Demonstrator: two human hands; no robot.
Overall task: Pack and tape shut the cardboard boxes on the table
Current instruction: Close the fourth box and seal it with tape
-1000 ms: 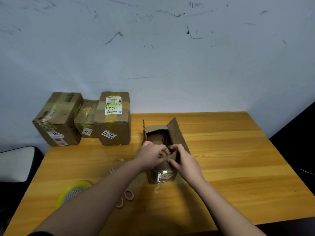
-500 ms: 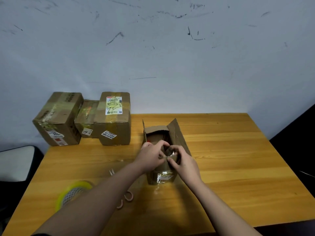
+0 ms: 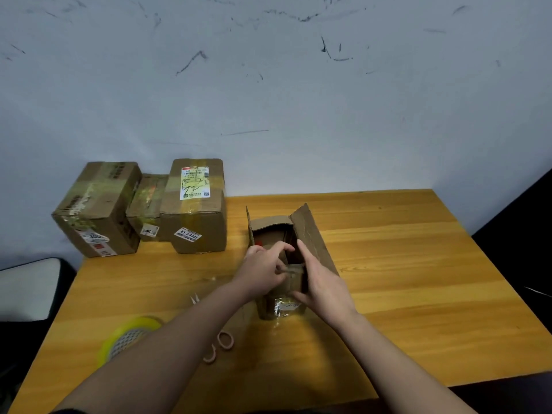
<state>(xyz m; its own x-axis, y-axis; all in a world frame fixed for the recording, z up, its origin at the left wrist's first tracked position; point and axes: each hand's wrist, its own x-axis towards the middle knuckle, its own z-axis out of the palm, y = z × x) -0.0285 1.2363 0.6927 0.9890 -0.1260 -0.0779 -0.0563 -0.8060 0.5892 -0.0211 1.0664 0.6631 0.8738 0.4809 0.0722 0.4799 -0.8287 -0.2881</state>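
A small open cardboard box (image 3: pixel 310 234) stands at the middle of the wooden table (image 3: pixel 403 264), its far and right flaps raised. My left hand (image 3: pixel 263 271) pinches the near flap at the box's front edge. My right hand (image 3: pixel 324 286) holds the box's near right corner, with its fingers straight along the right flap and its thumb on the front. Something with a red mark lies inside the box, mostly hidden. A roll of yellow tape (image 3: pixel 128 339) lies at the near left. Pink-handled scissors (image 3: pixel 221 343) lie between the tape and the box.
Three taped cardboard boxes sit at the far left against the wall: a large one (image 3: pixel 95 210), a small one (image 3: pixel 148 207) and a labelled one (image 3: pixel 195 204). A light chair seat (image 3: pixel 27 288) is off the table's left edge.
Both hands have shifted slightly along the near flap. The right hand's fingers have straightened up along the right flap, and the near flap is folded further over the opening.
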